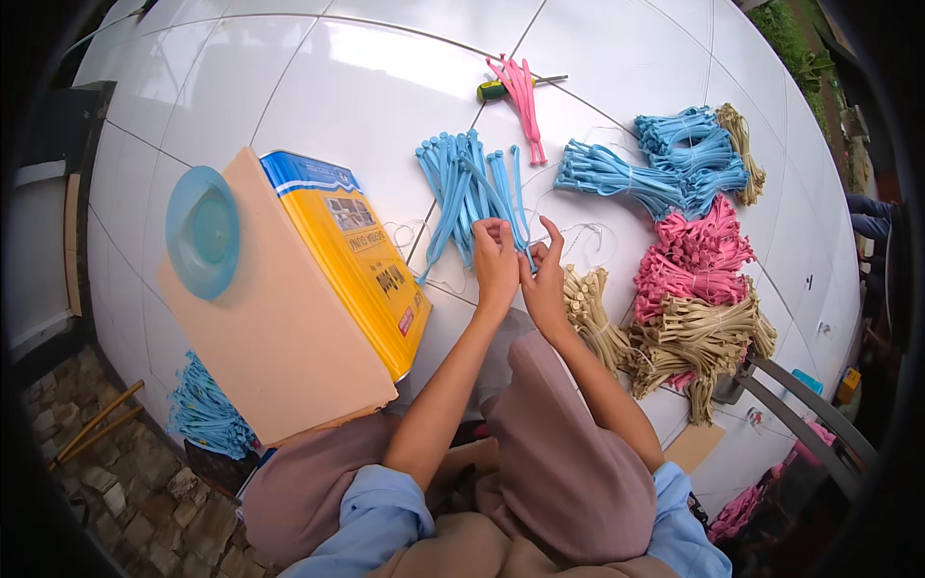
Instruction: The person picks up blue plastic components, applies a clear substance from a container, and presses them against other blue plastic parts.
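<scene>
Both hands meet over a loose spread of light-blue straps [449, 183] with knobbed ends, lying on white tiles. My left hand [494, 265] is closed, its fingers curled by the lower ends of the straps; it appears to grip one blue strap [517, 207]. Right beside it, my right hand [545, 287] pinches the low end of a strap between thumb and fingers, with its index finger raised. The exact grip is partly hidden by the fingers. Thin pale string [588, 231] lies in loops around the hands.
Beyond, several pink straps [520, 101] lie across a green-handled screwdriver [491, 91]. At right are tied bundles of blue [617, 178], pink [696, 255] and beige straps [699, 332]. A yellow-and-blue box-like container [361, 260] with a tan board [270, 328] and round blue lid [202, 233] stands left.
</scene>
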The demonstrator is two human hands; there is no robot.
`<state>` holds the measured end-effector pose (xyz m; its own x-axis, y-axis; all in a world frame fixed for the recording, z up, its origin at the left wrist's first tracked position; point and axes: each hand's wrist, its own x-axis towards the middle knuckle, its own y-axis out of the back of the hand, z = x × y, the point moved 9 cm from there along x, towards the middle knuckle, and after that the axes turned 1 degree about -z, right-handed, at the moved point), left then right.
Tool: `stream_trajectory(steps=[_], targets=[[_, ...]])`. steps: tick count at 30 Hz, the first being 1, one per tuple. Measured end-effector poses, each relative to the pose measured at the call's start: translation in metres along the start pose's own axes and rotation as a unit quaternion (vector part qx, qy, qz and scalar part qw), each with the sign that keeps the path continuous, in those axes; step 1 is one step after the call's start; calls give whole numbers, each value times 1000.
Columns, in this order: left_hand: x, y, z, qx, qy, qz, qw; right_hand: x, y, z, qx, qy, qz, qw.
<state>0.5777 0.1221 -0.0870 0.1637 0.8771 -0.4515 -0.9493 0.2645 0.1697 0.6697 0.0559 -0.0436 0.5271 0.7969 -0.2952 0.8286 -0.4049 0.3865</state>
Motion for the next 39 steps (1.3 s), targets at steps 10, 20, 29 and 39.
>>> stream_trajectory(steps=[10, 20, 29, 39], targets=[[53, 1, 10, -353, 185, 109, 911, -17, 64, -68, 63, 79, 81, 992], [62, -11, 8, -335, 141, 120, 924, -59, 107, -118, -124, 312, 213, 917], [40, -9, 32, -395, 97, 99, 908, -19, 115, -118, 105, 267, 277, 917], [5, -17, 124, -373, -62, -9, 926, 25, 96, -85, 406, 73, 229, 882]])
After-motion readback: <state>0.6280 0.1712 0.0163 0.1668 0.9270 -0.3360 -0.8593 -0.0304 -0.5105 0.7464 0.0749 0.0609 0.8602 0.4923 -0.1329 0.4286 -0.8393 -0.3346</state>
